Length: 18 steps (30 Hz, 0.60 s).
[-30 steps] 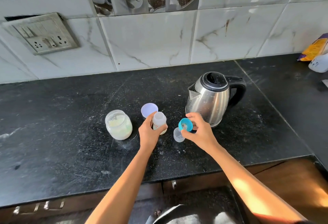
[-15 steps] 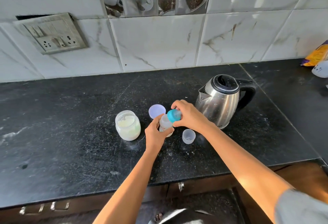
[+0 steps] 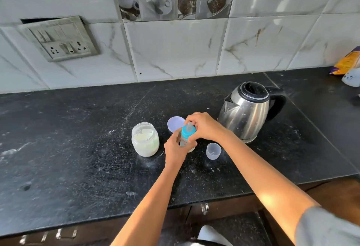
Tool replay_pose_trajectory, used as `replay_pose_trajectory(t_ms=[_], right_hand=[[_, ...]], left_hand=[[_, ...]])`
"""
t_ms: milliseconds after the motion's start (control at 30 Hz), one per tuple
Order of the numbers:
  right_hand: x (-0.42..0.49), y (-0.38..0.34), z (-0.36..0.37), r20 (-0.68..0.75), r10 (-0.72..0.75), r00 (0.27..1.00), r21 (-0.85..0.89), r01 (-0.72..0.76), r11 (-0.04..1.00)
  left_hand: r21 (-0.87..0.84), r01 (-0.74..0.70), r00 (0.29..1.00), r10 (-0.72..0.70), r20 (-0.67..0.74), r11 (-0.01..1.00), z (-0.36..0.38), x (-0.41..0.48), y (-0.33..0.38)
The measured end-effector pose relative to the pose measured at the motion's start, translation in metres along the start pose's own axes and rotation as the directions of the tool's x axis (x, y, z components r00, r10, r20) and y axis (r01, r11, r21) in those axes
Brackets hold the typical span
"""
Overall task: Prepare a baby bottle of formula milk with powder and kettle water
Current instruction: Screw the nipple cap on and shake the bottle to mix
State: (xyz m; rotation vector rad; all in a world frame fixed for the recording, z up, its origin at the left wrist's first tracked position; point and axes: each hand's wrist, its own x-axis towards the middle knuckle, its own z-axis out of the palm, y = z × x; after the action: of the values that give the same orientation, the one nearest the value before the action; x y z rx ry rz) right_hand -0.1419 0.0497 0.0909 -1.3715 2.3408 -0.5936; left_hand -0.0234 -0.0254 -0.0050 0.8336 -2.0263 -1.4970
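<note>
I see the baby bottle (image 3: 184,140) standing near the middle of the black table (image 3: 78,148), just in front of the kettle. My left hand (image 3: 175,149) is wrapped around the bottle's body, and my right hand (image 3: 204,126) is closed from above on its blue teat ring (image 3: 187,131), with the clear teat (image 3: 189,126) poking up between the fingers. There are faint marks on the bottle's side, too small for me to read.

Just left of the bottle stands the open powder jar (image 3: 145,139), its pale powder showing; its lilac lid (image 3: 175,124) lies behind the bottle, partly hidden by my right hand. The clear bottle cap (image 3: 213,150) sits mouth up just to the right, apart from the bottle. The steel kettle (image 3: 247,111) stands behind and to the right, spout toward the bottle, black handle pointing away; small print near its base is too blurred to make out.

The table has wide bare room to the left and in front, up to its front edge. At the far right a yellow packet (image 3: 345,62) and a white object (image 3: 351,77) sit by the tiled wall (image 3: 175,50). A switch plate (image 3: 62,39) is on the wall at left.
</note>
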Motion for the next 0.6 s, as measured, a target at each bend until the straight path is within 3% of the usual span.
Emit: replay_pose_trajectory(t_ms=[67,167,267,333,400,500,600], right_hand=[[-0.003,-0.001,0.010,-0.081,0.071,0.994,0.020,-0.070,0.997],[-0.006,-0.003,0.027,-0.198,0.173,0.965,-0.088,-0.193,0.977],[-0.012,0.007,0.034,-0.309,0.181,0.934,-0.150,-0.235,0.960],[-0.017,0.019,0.032,-0.302,0.186,0.935,0.088,-0.167,0.982],[-0.023,0.029,0.029,-0.161,0.133,0.978,0.371,-0.065,0.926],[-0.026,0.031,0.032,-0.031,0.023,0.999,0.414,-0.008,0.910],[-0.020,0.023,0.038,-0.199,0.117,0.973,0.418,-0.024,0.908]], left_hand=[[-0.021,-0.005,1.000,0.005,0.005,1.000,0.000,-0.001,0.000],[-0.030,-0.031,0.999,0.031,0.012,0.999,-0.001,-0.001,0.000],[-0.026,-0.048,0.999,0.048,0.013,0.998,-0.002,0.000,-0.001],[-0.034,-0.044,0.999,0.045,0.022,0.998,-0.002,0.000,-0.003],[-0.038,-0.032,0.999,0.033,0.030,0.999,-0.001,0.001,-0.004],[-0.032,-0.003,1.000,0.004,0.030,0.999,0.001,0.001,-0.006],[-0.034,-0.008,0.999,0.009,0.032,0.999,0.001,0.001,-0.006]])
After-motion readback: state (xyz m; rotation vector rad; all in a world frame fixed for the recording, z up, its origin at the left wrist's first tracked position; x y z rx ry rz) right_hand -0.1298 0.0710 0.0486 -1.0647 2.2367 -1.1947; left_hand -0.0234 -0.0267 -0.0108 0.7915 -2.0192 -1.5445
